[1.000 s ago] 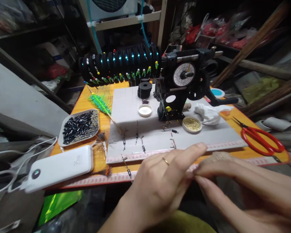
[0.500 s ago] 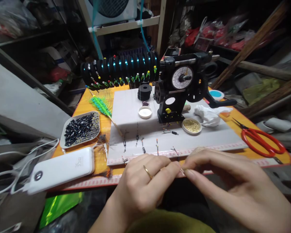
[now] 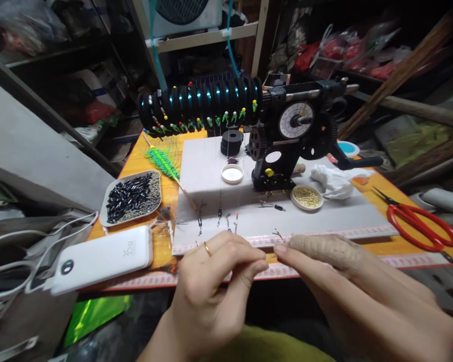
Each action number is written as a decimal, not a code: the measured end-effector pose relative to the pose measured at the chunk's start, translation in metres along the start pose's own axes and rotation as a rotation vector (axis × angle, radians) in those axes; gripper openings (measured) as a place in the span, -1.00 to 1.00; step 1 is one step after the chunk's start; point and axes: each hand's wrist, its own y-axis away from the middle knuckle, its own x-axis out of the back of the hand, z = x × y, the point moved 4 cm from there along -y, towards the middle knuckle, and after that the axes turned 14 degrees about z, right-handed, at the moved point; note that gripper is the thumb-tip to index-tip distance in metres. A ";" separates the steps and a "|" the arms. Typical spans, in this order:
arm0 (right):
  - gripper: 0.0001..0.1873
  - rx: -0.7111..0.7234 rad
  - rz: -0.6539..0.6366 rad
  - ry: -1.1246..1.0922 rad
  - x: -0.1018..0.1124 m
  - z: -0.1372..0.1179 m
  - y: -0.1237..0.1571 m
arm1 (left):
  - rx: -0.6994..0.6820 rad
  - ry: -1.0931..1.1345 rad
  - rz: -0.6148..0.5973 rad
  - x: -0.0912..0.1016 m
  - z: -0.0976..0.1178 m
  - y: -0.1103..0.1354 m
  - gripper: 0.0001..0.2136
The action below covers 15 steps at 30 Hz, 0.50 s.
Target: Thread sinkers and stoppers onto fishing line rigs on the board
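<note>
My left hand [image 3: 215, 281], with a ring on one finger, is above the front edge of the table. Its thumb and index finger are pinched together; whatever they hold is too small to make out. Just to the right, my right hand [image 3: 347, 281] has its fingers stretched forward, with nothing visible in them. One finger has a beige wrapping [image 3: 324, 250]. A small gap separates the fingertips of both hands. Beyond them, small rigs with black barrel-shaped parts [image 3: 200, 222] lie on the white board [image 3: 256, 216]. A pink measuring tape [image 3: 343, 237] runs along the board's front.
Behind stands a black winding machine [image 3: 277, 166] with a row of black spools [image 3: 200, 108]. A tray of black parts [image 3: 134, 198] and a white power bank [image 3: 103, 259] are left. A dish of gold bits [image 3: 307, 197] and red-handled scissors [image 3: 423, 226] are right.
My hands have moved apart from where their fingertips met. The right fingers have straightened out of their pinch, while the left thumb and index finger now show pinched. The view has shifted slightly.
</note>
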 end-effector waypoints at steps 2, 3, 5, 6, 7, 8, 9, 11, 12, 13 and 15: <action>-0.51 0.053 0.036 0.064 0.001 0.001 -0.001 | 0.026 0.003 -0.014 0.001 -0.001 0.001 -0.90; -0.55 0.061 0.054 0.091 0.001 0.001 -0.003 | 0.036 0.008 -0.016 0.001 -0.001 0.001 -0.91; -0.65 0.048 0.082 0.114 0.001 0.003 -0.007 | 0.051 0.016 -0.009 0.002 -0.002 0.001 -0.90; -0.69 0.042 0.085 0.110 0.001 0.004 -0.009 | 0.055 0.016 -0.005 0.003 -0.003 0.001 -0.90; -0.72 0.034 0.078 0.100 0.002 0.005 -0.010 | 0.064 0.015 -0.001 0.003 -0.004 0.001 -0.90; -0.72 0.031 0.076 0.090 0.002 0.005 -0.011 | 0.076 0.013 -0.002 0.003 -0.006 0.002 -0.89; -0.72 0.029 0.075 0.079 0.003 0.006 -0.011 | 0.095 0.007 -0.005 0.002 -0.007 0.002 -0.89; -0.70 0.016 0.085 0.074 0.006 0.006 -0.010 | 0.135 -0.016 -0.014 0.001 -0.011 0.003 -0.90; -0.70 0.016 0.096 0.084 0.008 0.006 -0.009 | 0.152 -0.034 -0.017 0.000 -0.013 0.003 -0.91; -0.71 0.020 0.108 0.102 0.008 0.006 -0.009 | 0.160 -0.057 -0.016 0.000 -0.014 0.003 -0.91; -0.74 0.038 0.126 0.146 0.008 0.003 -0.010 | 0.141 -0.104 -0.008 -0.002 -0.013 0.002 -0.91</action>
